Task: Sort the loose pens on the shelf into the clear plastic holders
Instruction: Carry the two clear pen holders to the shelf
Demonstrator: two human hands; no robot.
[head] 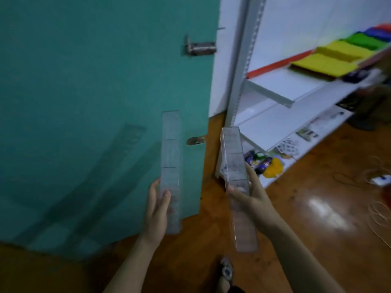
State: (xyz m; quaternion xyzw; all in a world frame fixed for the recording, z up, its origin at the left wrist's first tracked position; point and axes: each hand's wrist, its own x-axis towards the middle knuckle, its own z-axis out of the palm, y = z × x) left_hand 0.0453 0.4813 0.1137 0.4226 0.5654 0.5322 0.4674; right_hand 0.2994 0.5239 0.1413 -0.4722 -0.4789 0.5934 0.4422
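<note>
Clear plastic holders [171,144], long, divided.

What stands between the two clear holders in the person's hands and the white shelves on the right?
Nothing visible. The left hand grips one clear holder before the green door, the right hand grips the other holder beside the grey shelf post. Only open air lies between them and the white shelves.

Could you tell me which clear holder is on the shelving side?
The right holder, in the right hand, beside the white shelving; the left holder, in the left hand, shows against the green door.
</note>
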